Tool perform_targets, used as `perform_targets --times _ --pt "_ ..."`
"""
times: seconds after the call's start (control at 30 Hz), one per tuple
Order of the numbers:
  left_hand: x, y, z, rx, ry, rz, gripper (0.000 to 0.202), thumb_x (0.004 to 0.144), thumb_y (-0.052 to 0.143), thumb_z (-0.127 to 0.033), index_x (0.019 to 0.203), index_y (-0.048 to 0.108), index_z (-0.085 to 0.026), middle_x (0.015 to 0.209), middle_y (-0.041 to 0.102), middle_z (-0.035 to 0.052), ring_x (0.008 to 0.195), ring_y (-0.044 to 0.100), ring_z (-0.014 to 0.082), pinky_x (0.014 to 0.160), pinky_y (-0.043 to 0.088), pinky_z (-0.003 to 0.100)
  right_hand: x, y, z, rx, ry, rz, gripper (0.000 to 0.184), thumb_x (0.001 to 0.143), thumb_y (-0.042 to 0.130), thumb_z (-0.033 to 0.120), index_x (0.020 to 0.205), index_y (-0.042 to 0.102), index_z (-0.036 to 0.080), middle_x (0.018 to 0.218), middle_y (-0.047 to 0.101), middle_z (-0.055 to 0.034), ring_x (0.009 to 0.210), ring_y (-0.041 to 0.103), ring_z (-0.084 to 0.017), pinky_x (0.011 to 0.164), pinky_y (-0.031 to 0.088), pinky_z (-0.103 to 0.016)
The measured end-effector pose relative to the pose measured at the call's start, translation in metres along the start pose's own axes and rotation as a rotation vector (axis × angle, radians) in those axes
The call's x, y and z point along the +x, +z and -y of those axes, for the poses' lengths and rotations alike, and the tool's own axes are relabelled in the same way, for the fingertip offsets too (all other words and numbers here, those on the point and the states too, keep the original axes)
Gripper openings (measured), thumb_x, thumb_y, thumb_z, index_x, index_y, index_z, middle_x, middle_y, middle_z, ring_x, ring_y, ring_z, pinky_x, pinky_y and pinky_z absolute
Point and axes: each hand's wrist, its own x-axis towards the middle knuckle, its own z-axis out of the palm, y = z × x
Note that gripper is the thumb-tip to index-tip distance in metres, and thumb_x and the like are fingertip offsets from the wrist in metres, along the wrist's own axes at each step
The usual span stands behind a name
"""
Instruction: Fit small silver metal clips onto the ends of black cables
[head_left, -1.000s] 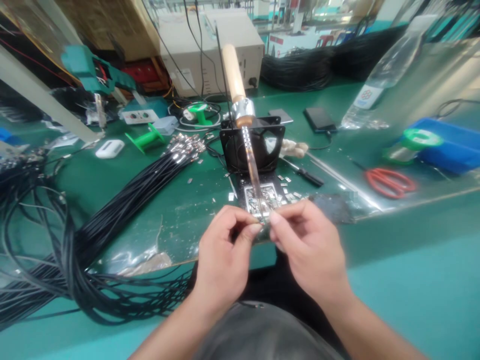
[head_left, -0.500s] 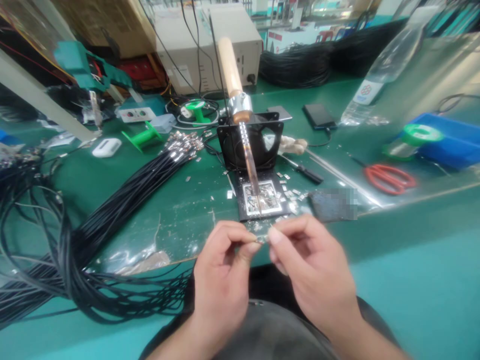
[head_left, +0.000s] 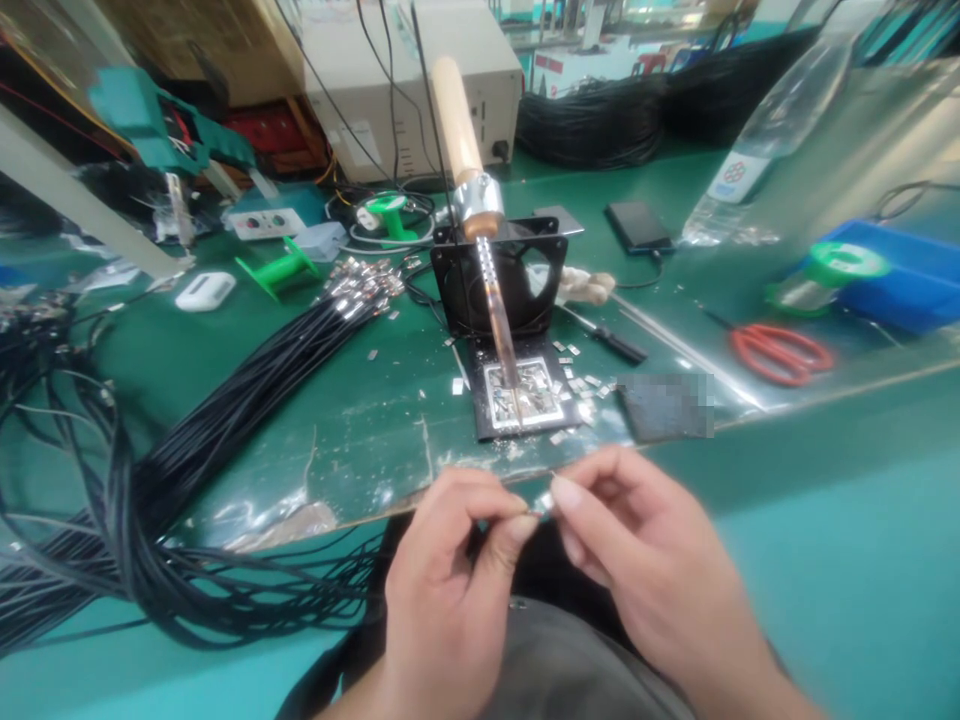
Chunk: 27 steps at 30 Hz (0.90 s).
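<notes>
My left hand and my right hand meet in front of me at the bench's near edge. Both pinch a small silver metal piece between thumb and fingertips. Whether a thin wire runs from it I cannot make out. Just beyond the hands a soldering iron with a wooden handle leans tip-down onto a black tray full of small metal pieces. A black fan frame stands behind the tray. A thick bundle of black cables with metal ends lies to the left.
Red scissors, a blue bin and a green solder spool sit at the right. A phone, a clear bottle and a beige box stand behind. Green spools and a white case lie left.
Both hands have drawn back from the tray toward me, off the bench edge, still pinching the small piece between them. The iron and the cables have not moved.
</notes>
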Motion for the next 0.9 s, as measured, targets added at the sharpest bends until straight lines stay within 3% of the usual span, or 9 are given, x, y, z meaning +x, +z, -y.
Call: perform_targets --times 0.13,0.3,0.4,0.53,0.67,0.9 --pt "-0.002 -0.002 -0.003 0.05 0.031 -0.002 0.018 0.096 0.071 -0.005 0.091 0.07 -0.023 0.088 0.065 -0.0035 0.081 0.064 0.0105 0.074 0.052 0.019 -0.007 -0.008 0.008 -0.312 -0.242 -0.063 0.02 0.095 0.071 0.032 0.079 0.065 0.023 0.066 0.061 0.0032 0.057 0.056 -0.01 0.051 0.049 -0.017" --pt "-0.004 0.0 -0.004 0.085 0.123 -0.003 0.02 0.096 0.067 -0.001 0.094 0.069 -0.021 0.088 0.065 -0.0027 0.081 0.064 0.0095 0.074 0.052 0.018 -0.018 -0.018 0.002 -0.509 -0.219 0.032 0.014 0.099 0.068 0.037 0.09 0.068 0.026 0.058 0.052 0.0067 0.048 0.048 -0.011 0.045 0.044 -0.02" --pt "-0.004 0.002 -0.004 0.1 0.181 -0.023 0.021 0.095 0.066 0.001 0.095 0.07 -0.019 0.088 0.064 -0.0021 0.08 0.063 0.0085 0.075 0.052 0.016 -0.021 -0.02 -0.002 -0.599 -0.274 0.062 0.011 0.099 0.07 0.036 0.095 0.075 0.027 0.057 0.055 0.0067 0.046 0.046 -0.011 0.045 0.044 -0.02" --pt "-0.005 0.002 -0.004 0.13 0.231 -0.03 0.02 0.094 0.067 0.002 0.096 0.071 -0.018 0.089 0.065 -0.0014 0.08 0.064 0.0083 0.076 0.053 0.015 -0.023 -0.02 -0.002 -0.62 -0.31 0.05 0.014 0.099 0.07 0.036 0.102 0.079 0.027 0.059 0.062 0.0052 0.046 0.051 -0.012 0.049 0.049 -0.022" --pt "-0.005 0.0 -0.005 0.17 0.221 -0.012 0.021 0.093 0.068 0.002 0.096 0.071 -0.019 0.089 0.066 -0.0009 0.08 0.065 0.0098 0.076 0.054 0.017 -0.021 -0.018 -0.001 -0.575 -0.254 0.056 0.017 0.097 0.072 0.039 0.101 0.081 0.025 0.061 0.066 0.0024 0.047 0.052 -0.012 0.046 0.046 -0.023" --pt "-0.003 -0.003 -0.005 0.137 0.118 0.052 0.021 0.095 0.066 -0.001 0.092 0.071 -0.021 0.085 0.067 -0.0012 0.076 0.065 0.0106 0.072 0.054 0.018 -0.016 -0.018 0.002 -0.542 -0.32 0.144 0.013 0.095 0.072 0.032 0.092 0.083 0.028 0.055 0.048 0.0058 0.046 0.044 -0.011 0.044 0.038 -0.023"
